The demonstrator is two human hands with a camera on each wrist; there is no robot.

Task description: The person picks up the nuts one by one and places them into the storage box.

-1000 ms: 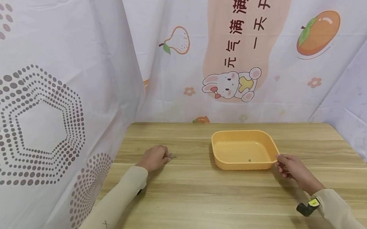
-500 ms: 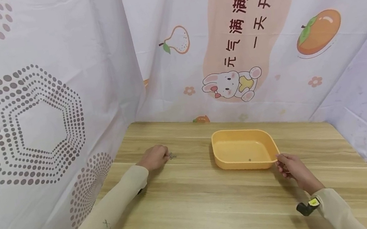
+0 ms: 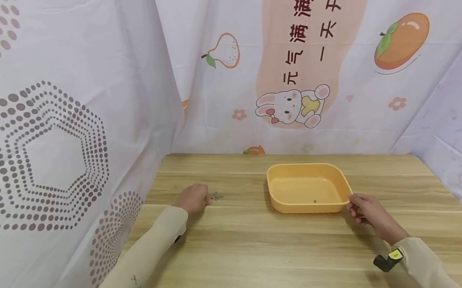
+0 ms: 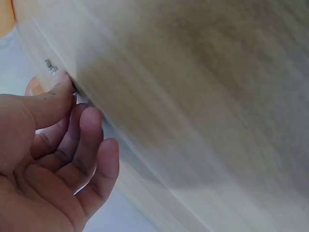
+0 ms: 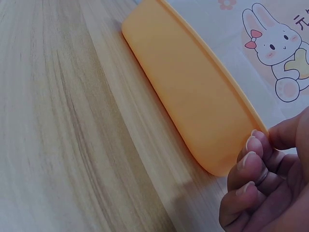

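At the left of the table, my left hand [image 3: 194,198] is lowered to the wood beside several small silvery metal pieces [image 3: 217,196]. The left wrist view shows thumb and forefinger together around a small dark metal piece [image 4: 75,89], mostly hidden by the fingertips; the other fingers are loosely bent. A few silvery pieces [image 4: 50,66] lie just beyond the thumb. My right hand [image 3: 369,213] pinches the near right corner of a yellow-orange plastic tray [image 3: 308,209], thumb over the rim and fingers bent against the outside wall. One tiny metal piece [image 3: 315,201] lies inside the tray.
The wood-grain table [image 3: 249,265] is bounded by a printed white cloth [image 3: 218,116] at the back and a dotted cloth [image 3: 54,160] on the left. A black device [image 3: 385,262] with a yellow label sits on the right wrist.
My left hand has drawn back slightly to the left, so a little more of the metal pieces shows. The right hand and the tray have stayed in place.
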